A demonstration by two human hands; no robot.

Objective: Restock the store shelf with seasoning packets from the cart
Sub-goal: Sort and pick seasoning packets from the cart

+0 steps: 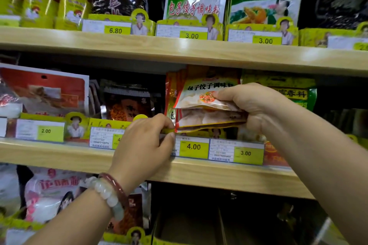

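I have both hands up at the middle shelf [59, 151]. My right hand [253, 105] holds a small stack of seasoning packets [207, 109], its grip clamped on their right-hand end, thumb on top and fingers curled beneath. The packets lie nearly flat, long axis running left to right, hanging just in front of the same kind of packets already standing [201, 79] in their slot above the 4.00 price tag [193, 147]. My left hand [147, 141] is at the stack's lower left corner, where its grip pinches the yellow tray lip [166, 131] beside the packets' edge; whether it also touches the packets I cannot tell.

The slot lies straight behind and slightly above the held stack, so I judge the coming move to be a tilt upright and a push back into the row. The right hand carries the load and is the nearer one for that; the left looks set to steady the tray front. The cart is out of view.
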